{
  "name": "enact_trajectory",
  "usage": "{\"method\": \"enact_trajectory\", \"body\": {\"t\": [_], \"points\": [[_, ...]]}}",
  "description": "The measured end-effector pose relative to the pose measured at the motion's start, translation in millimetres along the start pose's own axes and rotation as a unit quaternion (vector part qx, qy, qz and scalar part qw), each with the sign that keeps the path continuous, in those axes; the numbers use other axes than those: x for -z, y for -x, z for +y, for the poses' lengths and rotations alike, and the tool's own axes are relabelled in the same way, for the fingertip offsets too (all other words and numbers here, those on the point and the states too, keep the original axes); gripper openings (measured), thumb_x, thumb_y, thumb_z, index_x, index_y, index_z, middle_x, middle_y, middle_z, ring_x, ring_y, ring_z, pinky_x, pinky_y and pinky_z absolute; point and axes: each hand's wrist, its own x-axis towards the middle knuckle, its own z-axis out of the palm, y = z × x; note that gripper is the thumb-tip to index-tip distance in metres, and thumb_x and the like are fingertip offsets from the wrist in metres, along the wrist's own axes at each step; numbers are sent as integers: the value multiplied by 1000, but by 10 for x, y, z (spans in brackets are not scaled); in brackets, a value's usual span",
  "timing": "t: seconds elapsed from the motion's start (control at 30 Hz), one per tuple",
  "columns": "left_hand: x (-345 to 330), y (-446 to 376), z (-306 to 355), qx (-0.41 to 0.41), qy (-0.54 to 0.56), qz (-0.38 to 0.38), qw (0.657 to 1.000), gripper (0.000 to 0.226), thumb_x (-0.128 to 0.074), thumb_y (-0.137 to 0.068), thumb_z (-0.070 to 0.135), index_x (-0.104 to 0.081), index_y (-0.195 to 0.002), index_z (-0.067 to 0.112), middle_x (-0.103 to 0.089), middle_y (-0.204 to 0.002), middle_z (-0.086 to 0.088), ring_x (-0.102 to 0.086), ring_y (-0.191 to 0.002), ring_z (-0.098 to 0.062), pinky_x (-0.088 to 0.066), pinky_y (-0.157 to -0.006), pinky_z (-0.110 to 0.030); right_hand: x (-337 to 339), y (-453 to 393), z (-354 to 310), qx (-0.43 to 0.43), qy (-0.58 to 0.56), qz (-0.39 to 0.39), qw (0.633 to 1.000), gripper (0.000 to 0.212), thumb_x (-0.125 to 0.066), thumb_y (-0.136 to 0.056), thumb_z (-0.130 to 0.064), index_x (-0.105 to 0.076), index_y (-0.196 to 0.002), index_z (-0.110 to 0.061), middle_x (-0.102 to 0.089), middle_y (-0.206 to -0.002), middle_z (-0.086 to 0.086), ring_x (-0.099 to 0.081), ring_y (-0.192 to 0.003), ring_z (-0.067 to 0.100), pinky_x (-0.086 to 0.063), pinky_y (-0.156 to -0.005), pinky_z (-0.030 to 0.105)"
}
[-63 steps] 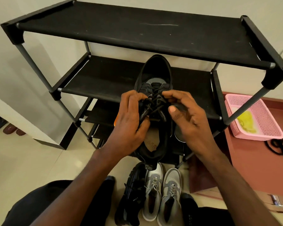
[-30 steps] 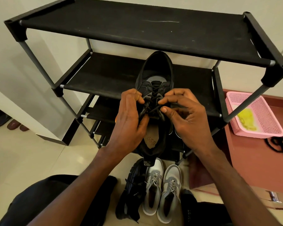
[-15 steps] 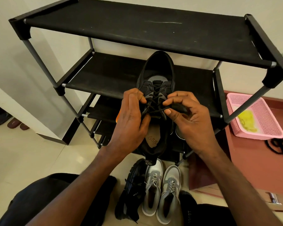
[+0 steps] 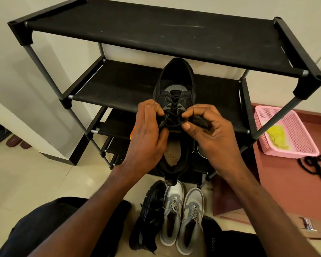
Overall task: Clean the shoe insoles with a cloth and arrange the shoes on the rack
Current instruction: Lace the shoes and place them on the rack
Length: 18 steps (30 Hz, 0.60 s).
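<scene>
I hold a black sneaker [image 4: 175, 80] in the air in front of the black shoe rack [image 4: 156, 32], toe pointing away. Its tan insole [image 4: 172, 154] shows in the opening near the heel. My left hand [image 4: 146, 138] grips the shoe's left side and pinches its black laces. My right hand [image 4: 209, 134] pinches the laces from the right, fingers curled. On the floor below stand a black sneaker [image 4: 148, 216] and a pair of grey and white sneakers [image 4: 182, 217]. A yellow cloth [image 4: 276, 138] lies in the pink basket [image 4: 304, 149] at the right.
The rack's top and second shelves [image 4: 115, 89] hold no shoes. Black cords and keys [image 4: 315, 164] lie on the red ledge at right. Footwear [image 4: 0, 132] sits by the wall corner at far left. My dark-clothed knees fill the bottom edge.
The shoe stays between my hands. My fingers have worked the laces, with the right thumb and forefinger shifting slightly toward the middle of the lacing.
</scene>
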Motion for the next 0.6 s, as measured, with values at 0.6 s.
{"method": "enact_trajectory", "body": {"t": [0.6], "points": [[339,-157,95,1,51,-58,997,11,-58,-101,5,-63,-110,8,-54,-114,-1,-57,-102,-16,-48,-82,-20,-2,51,27,-12,-4,8,1000,59,-87,-81,-11,-59,-129,-30,-57,-139,-1,-56,-132,7,-53,-94,20]]}}
